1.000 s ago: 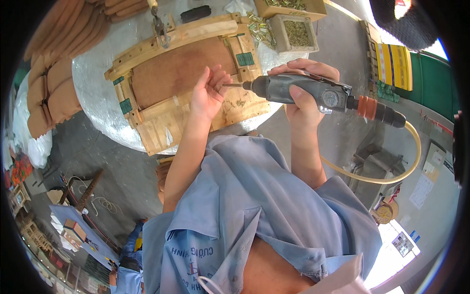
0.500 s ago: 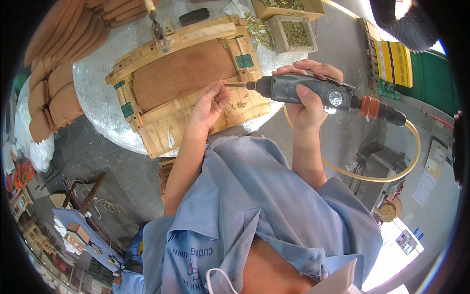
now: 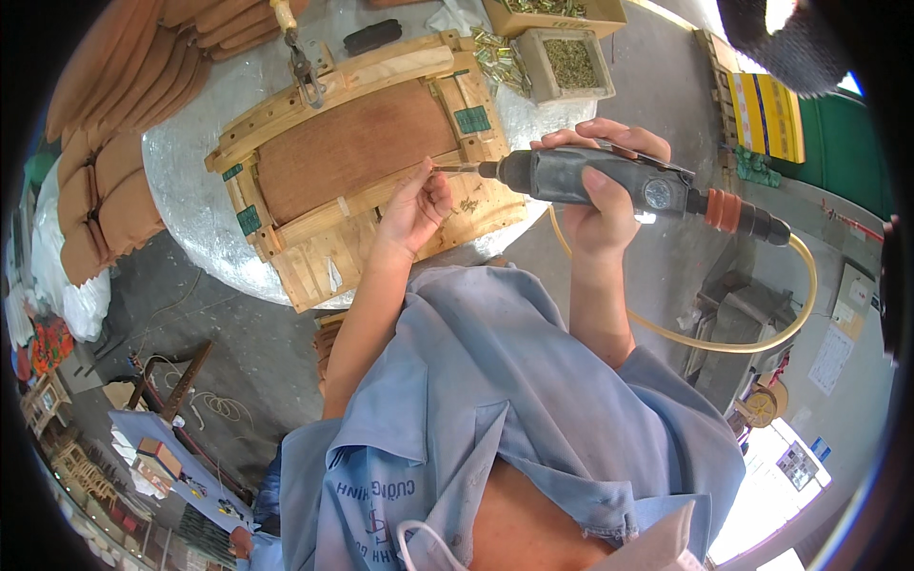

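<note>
My right hand (image 3: 609, 205) is wrapped round a grey air screwdriver (image 3: 571, 177), held level with its long bit (image 3: 459, 168) pointing left. At the bit's tip, the thumb and fingers of my left hand (image 3: 419, 205) are pinched together. Whatever small thing they hold there is too small to make out. Both hands are over the near side of a wooden jig (image 3: 352, 246), in which a flat brown wooden panel (image 3: 357, 147) lies framed by pale wooden bars. A metal toggle clamp (image 3: 303, 68) with a pale handle stands at the jig's far side.
The jig rests on a round table wrapped in silvery film (image 3: 195, 190). Beyond it are a tray of small screws (image 3: 571, 65), loose metal pieces (image 3: 502, 59) and a cardboard box (image 3: 562, 21). Brown shaped wooden parts (image 3: 124, 67) are stacked at left. An air hose (image 3: 762, 344) loops at right.
My left hand has shifted slightly, its fingers curling a little more at the bit's tip. The screwdriver has barely moved, and my right hand keeps its grip.
</note>
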`<state>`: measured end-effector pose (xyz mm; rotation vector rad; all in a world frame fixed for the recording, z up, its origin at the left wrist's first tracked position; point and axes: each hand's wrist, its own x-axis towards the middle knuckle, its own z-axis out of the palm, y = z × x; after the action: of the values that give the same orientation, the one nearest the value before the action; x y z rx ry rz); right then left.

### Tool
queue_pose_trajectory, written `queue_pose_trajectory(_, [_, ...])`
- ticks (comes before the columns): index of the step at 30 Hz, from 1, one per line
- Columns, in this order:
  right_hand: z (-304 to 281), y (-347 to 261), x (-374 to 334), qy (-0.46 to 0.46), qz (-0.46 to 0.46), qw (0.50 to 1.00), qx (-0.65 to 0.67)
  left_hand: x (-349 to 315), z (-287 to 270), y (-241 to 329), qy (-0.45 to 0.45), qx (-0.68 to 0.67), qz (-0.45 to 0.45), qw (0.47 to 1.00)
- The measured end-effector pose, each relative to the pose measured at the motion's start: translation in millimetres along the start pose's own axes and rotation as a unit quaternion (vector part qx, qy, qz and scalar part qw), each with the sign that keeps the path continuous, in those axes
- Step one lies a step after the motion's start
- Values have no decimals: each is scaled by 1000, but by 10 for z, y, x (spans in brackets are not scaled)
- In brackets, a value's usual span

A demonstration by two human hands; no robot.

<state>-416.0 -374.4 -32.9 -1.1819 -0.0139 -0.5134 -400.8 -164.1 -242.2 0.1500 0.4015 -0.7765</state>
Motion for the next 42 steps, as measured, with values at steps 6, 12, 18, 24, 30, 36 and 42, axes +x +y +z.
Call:
queue_pose_trajectory(6, [-35, 16, 20, 5, -6, 1000, 2, -58, 166, -54, 115, 56, 80, 989])
queue_pose_trajectory(12, [-40, 37, 29, 21, 3, 1000, -1, -93, 208, -138, 56, 107, 111, 986])
queue_pose_trajectory(18, [-59, 46, 38, 31, 16, 999, 3, -79, 177, -158, 55, 117, 121, 984])
queue_pose_trajectory(24, [-94, 16, 52, 38, 30, 999, 2, -57, 198, -25, 39, 192, 121, 973])
queue_pose_trajectory(30, [-151, 15, 66, 45, 50, 998, 4, -106, 311, 191, 21, 283, 92, 955])
queue_pose_trajectory(36, [-154, 38, 87, 66, 78, 995, 21, -92, 262, 283, 24, 321, 71, 944])
queue_pose_trajectory(42, [-162, 68, 132, 78, 95, 992, 22, -89, 134, 211, 13, 282, 60, 958])
